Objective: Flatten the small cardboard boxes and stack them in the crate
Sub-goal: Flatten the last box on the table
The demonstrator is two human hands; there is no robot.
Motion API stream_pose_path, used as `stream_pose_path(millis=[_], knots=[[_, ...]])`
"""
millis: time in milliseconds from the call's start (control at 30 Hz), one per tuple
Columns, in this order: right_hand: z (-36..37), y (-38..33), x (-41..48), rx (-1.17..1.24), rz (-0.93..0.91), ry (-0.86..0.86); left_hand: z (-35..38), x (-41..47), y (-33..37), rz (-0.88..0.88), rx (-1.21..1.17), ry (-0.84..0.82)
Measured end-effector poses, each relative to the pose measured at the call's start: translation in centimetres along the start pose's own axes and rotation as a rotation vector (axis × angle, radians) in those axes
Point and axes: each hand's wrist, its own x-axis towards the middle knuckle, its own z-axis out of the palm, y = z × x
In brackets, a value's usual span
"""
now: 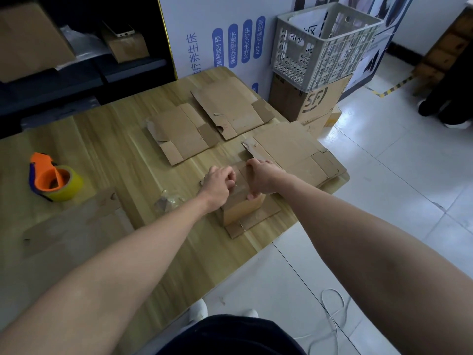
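Observation:
A small upright cardboard box point(242, 207) stands near the right edge of the wooden table point(115, 139), on a flat piece of cardboard. My left hand point(220, 184) and my right hand point(262, 179) are both on its top, fingers curled and pinching at the top flaps or tape. Three flattened boxes lie beyond it: one at the middle point(179, 135), one farther back point(231, 108), and a stack at the right point(294, 152). The grey plastic crate point(325, 44) sits on a large brown box point(311, 98) past the table's far right corner.
An orange tape dispenser with yellow tape point(52, 179) lies at the table's left. Another flat cardboard piece point(74, 222) lies at the near left. Crumpled tape scraps point(166, 201) sit left of the box. Dark shelves with boxes stand behind. White tiled floor spreads to the right.

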Motion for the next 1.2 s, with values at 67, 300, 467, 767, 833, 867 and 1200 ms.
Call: stream_pose_path(millis=[67, 300, 467, 767, 833, 867, 1200], knots=[[-0.1, -0.2, 0.1, -0.005, 0.004, 0.0, -0.2, -0.5, -0.5, -0.051, -0.136, 0.041], [-0.6, -0.6, -0.1, -0.028, 0.002, -0.026, -1.4, -1.1, -2.1, -0.185, -0.426, 0.064], [-1.0, -1.1, -0.5, -0.052, 0.009, -0.037, -2.5, -2.2, -3.7, -0.383, -0.535, 0.232], [-0.8, -1.3, -1.9, -0.078, 0.058, -0.03, -1.4, -3.5, -3.8, -0.505, -0.41, -0.03], [-0.7, -1.2, -2.2, -0.065, 0.061, -0.03, -1.3, -4.0, -3.5, -0.604, -0.622, -0.023], [-0.7, -1.2, -2.3, -0.064, 0.061, -0.026, -1.2, -4.1, -3.3, -0.662, -0.738, -0.003], [-1.5, -1.1, -3.3, -0.169, 0.058, 0.011, 0.0, -3.6, -0.9, -0.598, -1.232, 0.093]])
